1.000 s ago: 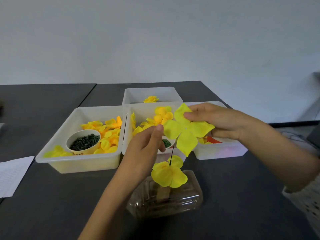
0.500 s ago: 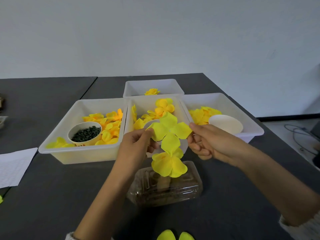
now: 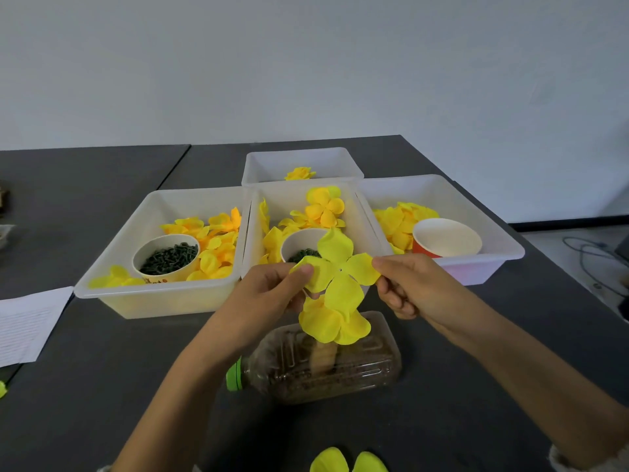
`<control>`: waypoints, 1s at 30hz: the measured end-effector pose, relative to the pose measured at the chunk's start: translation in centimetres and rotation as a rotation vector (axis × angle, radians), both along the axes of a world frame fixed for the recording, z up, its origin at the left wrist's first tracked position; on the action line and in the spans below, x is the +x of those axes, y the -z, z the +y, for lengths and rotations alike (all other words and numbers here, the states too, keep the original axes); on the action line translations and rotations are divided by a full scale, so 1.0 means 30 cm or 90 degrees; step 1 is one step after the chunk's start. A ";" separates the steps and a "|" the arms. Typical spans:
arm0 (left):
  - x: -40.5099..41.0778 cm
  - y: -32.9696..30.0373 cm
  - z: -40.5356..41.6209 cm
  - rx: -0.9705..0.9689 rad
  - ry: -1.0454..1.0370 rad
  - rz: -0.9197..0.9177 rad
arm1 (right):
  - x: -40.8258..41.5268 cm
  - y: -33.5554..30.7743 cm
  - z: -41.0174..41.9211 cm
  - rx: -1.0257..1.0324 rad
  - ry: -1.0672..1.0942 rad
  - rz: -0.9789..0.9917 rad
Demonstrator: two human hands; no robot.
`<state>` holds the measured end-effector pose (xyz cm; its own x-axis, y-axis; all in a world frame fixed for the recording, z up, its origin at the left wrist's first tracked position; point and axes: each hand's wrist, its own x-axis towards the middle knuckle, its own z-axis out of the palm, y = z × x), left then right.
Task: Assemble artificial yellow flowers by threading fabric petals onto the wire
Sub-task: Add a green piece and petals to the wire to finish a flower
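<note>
A yellow four-lobed fabric petal (image 3: 338, 269) is held flat between both hands, a small dark hole at its centre. My left hand (image 3: 269, 294) pinches its left lobe and my right hand (image 3: 410, 284) pinches its right lobe. Directly below it a second yellow petal layer (image 3: 332, 323) sits above a clear plastic bottle (image 3: 326, 361) lying on its side with a green cap. The wire itself is hidden behind the petals.
Several white trays stand behind: the left one (image 3: 112, 284) holds petals and a cup of dark green pieces (image 3: 166, 258), the middle one (image 3: 250, 233) petals and another cup, the right one (image 3: 503, 257) petals and an empty cup (image 3: 447, 236). Paper (image 3: 29, 323) lies left. Loose petals (image 3: 347, 461) lie near the bottom edge.
Both hands lowered the four-lobed petal toward the lower petal layer. My right hand shifted from the petal's top to its right lobe. The camera view tilted down.
</note>
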<state>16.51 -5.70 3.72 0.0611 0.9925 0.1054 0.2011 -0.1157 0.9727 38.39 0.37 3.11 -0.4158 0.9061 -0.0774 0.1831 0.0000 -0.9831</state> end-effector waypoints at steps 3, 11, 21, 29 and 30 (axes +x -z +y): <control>-0.014 0.009 0.002 0.005 -0.003 0.033 | -0.004 0.001 -0.004 0.002 -0.005 -0.006; -0.014 0.029 0.032 0.081 -0.041 0.064 | -0.004 0.005 0.016 -0.003 0.011 0.024; -0.012 0.073 0.059 0.041 -0.022 0.081 | 0.009 0.039 0.014 -0.014 0.008 -0.036; -0.004 0.036 0.063 0.081 -0.040 0.008 | 0.009 0.011 0.043 0.018 0.023 0.036; -0.003 0.037 0.067 0.078 -0.045 0.015 | 0.007 0.013 0.046 0.014 0.023 0.031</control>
